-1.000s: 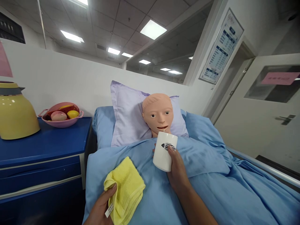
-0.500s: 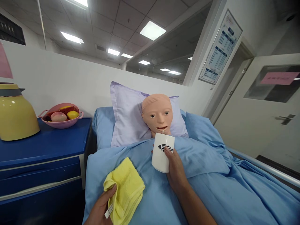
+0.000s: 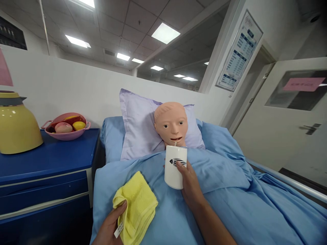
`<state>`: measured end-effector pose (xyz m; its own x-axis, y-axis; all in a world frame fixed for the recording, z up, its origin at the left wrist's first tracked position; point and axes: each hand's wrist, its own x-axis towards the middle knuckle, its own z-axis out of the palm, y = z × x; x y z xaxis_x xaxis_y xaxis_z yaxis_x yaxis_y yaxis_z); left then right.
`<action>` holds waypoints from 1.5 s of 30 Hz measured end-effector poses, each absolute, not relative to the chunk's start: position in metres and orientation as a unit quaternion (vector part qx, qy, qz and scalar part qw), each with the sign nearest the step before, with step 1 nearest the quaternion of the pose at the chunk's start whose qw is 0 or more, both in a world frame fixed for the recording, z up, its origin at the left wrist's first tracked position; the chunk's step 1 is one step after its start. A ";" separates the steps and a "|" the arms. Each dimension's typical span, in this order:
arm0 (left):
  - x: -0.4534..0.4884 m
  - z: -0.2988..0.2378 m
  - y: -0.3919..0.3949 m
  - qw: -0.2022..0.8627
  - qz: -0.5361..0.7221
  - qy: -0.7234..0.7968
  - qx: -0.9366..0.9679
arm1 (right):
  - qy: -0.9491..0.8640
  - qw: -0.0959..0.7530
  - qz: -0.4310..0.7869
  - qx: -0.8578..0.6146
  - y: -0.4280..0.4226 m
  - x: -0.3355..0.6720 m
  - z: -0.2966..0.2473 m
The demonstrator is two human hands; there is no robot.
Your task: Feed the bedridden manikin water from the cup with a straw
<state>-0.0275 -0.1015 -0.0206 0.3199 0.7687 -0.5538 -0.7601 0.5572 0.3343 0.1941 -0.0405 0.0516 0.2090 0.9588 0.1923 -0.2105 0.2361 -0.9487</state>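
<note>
My right hand (image 3: pixel 190 180) is wrapped round a white mug (image 3: pixel 172 177) with a black striped fish drawn on it. A pale straw (image 3: pixel 175 144) sticks up from the mug toward the open mouth of a manikin's head (image 3: pixel 170 119); whether its tip touches the lips I cannot tell. At the lower left my left hand (image 3: pixel 113 219) grips a folded yellow towel (image 3: pixel 139 206) by its edge, thumb on top, over the blue quilt (image 3: pixel 219 197). The manikin's head leans on a lilac pillow (image 3: pixel 138 126), and the quilt covers it from the neck down.
A blue bedside cabinet (image 3: pixel 76 153) stands left of the bed, bearing a yellow thermos jug (image 3: pixel 19 126) and a pink bowl (image 3: pixel 67 136) of fruit. A metal bed rail (image 3: pixel 288 182) runs along the right side. Behind it is a white door (image 3: pixel 288 136).
The mug in my right hand has shifted slightly left and stands more upright. More of the straw shows. My left hand and the towel have stayed put.
</note>
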 end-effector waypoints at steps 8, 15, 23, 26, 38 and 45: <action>-0.028 -0.022 -0.100 0.795 0.476 0.375 0.026 | -0.441 0.646 0.454 -0.427 -0.042 0.194 0.054; -0.030 -0.022 -0.101 0.808 0.465 0.361 0.027 | -0.449 0.642 0.448 -0.431 -0.043 0.194 0.054; -0.028 -0.020 -0.101 0.807 0.475 0.351 0.012 | -0.435 0.656 0.428 -0.444 -0.046 0.187 0.060; -0.028 -0.013 -0.101 0.804 0.478 0.353 0.010 | -0.438 0.658 0.422 -0.444 -0.044 0.188 0.056; -0.026 0.046 -0.109 0.604 0.631 0.440 0.209 | -0.450 0.705 0.334 -0.435 -0.053 0.175 0.053; -0.009 0.089 -0.067 0.280 0.765 0.345 0.467 | -0.449 0.727 0.260 -0.449 -0.057 0.177 0.052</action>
<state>-0.0090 -0.0673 0.0895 -0.4073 0.7507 0.5202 -0.1070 -0.6049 0.7891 0.1771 -0.0575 0.0518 0.4614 0.7816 0.4198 0.0249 0.4616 -0.8867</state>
